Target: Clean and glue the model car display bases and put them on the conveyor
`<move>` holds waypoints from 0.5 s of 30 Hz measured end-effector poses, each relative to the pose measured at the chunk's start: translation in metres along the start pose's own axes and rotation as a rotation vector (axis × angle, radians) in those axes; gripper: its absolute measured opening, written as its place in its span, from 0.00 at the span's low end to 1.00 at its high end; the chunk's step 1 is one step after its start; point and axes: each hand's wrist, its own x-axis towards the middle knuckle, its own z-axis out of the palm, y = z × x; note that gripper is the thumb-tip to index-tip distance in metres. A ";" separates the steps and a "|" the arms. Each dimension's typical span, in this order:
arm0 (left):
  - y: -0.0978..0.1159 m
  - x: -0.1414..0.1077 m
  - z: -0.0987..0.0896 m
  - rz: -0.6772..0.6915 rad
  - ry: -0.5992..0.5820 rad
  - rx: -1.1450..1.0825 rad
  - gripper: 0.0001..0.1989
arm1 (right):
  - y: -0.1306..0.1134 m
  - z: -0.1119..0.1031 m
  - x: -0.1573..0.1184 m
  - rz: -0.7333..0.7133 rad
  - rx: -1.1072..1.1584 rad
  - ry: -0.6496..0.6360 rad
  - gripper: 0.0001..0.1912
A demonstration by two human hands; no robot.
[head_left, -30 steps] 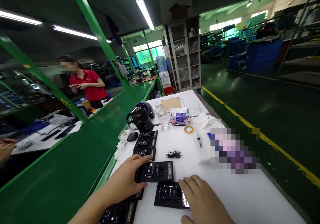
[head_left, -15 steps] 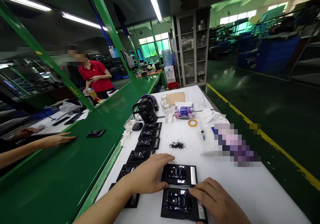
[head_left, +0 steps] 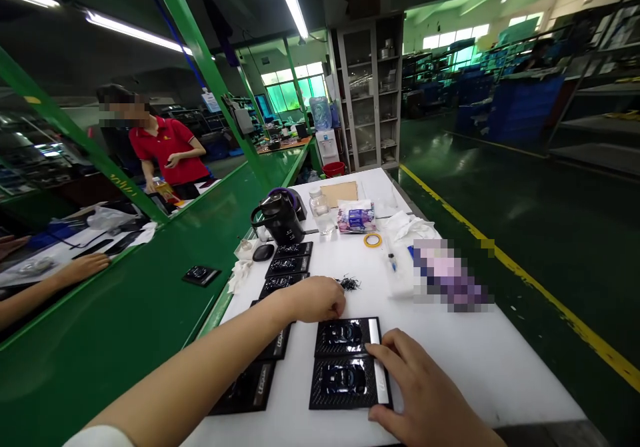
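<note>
Two black plaques, each with a glossy car shape and a silver strip, lie edge to edge on the white table: the far plaque and the near plaque. My right hand spans the near plaque's right end, thumb at its lower edge and forefinger at the seam between the two. Beyond them, my left hand is closed with its fingertips turned down, beside a small pile of black strips. Whatever it pinches is hidden. More plaques stand in a column on the left, partly covered by my left arm.
A black jug, a clear bottle, a tissue pack, yellow tape and a syringe are on the table. Another plaque lies on the green conveyor. A co-worker's hand rests at its far edge.
My left hand has left the far plaque's corner and moved forward to the black strips, closing. The two plaques now touch and sit squarer. The plaque on the conveyor has shifted relative to the table.
</note>
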 end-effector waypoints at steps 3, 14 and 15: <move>0.002 0.003 0.003 -0.024 0.006 0.062 0.06 | -0.001 -0.001 0.000 -0.001 0.028 0.019 0.35; 0.085 -0.132 0.034 -0.336 0.582 -0.373 0.10 | -0.013 0.018 -0.038 0.069 0.755 0.105 0.05; 0.098 -0.141 0.053 -0.269 0.653 -0.450 0.12 | -0.020 0.025 -0.039 0.157 0.924 -0.038 0.10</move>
